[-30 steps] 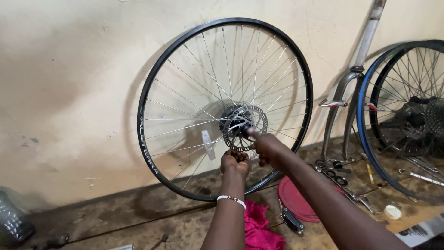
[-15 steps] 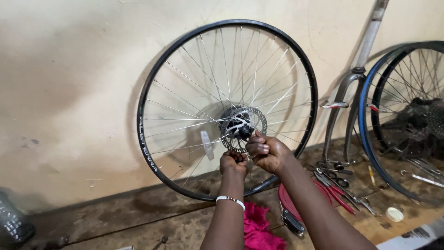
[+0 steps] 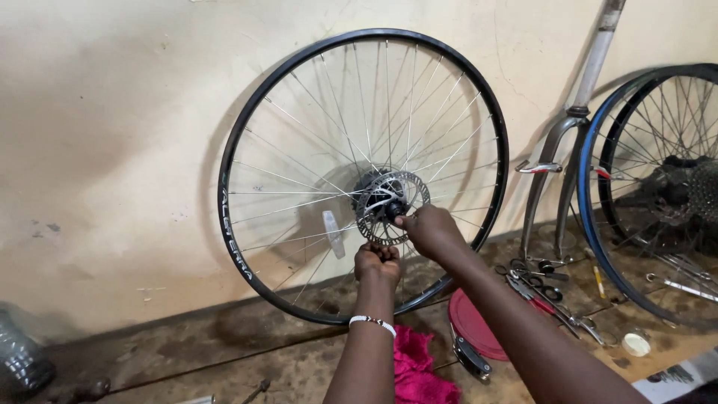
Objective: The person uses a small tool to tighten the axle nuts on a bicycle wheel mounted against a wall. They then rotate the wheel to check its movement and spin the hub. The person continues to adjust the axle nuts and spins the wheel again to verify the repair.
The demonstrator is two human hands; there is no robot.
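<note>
A black-rimmed bicycle wheel (image 3: 238,224) with silver spokes leans upright against a cream wall. A perforated brake disc (image 3: 374,200) sits on its hub. My right hand (image 3: 430,230) pinches the hub's centre with its fingertips. Just below the disc, my left hand (image 3: 378,262) is closed into a fist against the spokes; whether it grips anything is hidden. A white beaded bracelet circles my left wrist.
A grey bicycle fork (image 3: 557,150) and a second wheel with a blue rim (image 3: 587,217) and cogs lean at the right. On the dirty floor lie a pink cloth (image 3: 415,366), a red lid (image 3: 475,322), pliers and loose tools (image 3: 550,295), and a small white cap (image 3: 636,344).
My right hand slid from the disc's right edge onto the hub's centre. The view shifted slightly; the left hand stayed below the disc.
</note>
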